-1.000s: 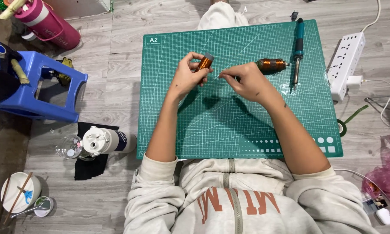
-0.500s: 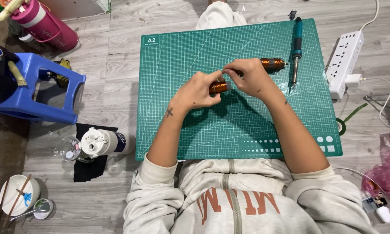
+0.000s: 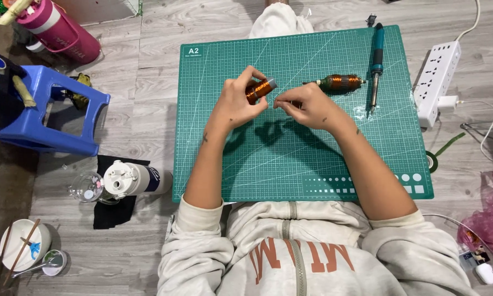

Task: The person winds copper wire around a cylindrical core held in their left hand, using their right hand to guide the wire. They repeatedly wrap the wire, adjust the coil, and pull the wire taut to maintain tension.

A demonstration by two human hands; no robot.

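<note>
My left hand (image 3: 236, 104) holds a small spool of copper wire (image 3: 259, 88) a little above the green cutting mat (image 3: 268, 164). Just to its right, my right hand (image 3: 307, 105) has thumb and forefinger pinched together, apparently on a thin strand from the spool; the strand itself is too fine to see. A second copper-wound coil on a shaft (image 3: 340, 83) lies on the mat beyond my right hand. Beside that coil, near the mat's right edge, lies a teal soldering iron (image 3: 376, 60).
A white power strip (image 3: 436, 77) with a plugged charger lies right of the mat. A blue plastic stool (image 3: 44, 115) and pink bottle (image 3: 60, 34) stand at the left, with a white bottle (image 3: 134, 180) on a black cloth. A bowl with chopsticks (image 3: 23, 251) sits bottom left. A roll of green tape (image 3: 434, 160) lies at the right.
My left hand has carried the spool from the mat's middle up and to the left. My right hand has shifted left and down, away from the coil on the mat.
</note>
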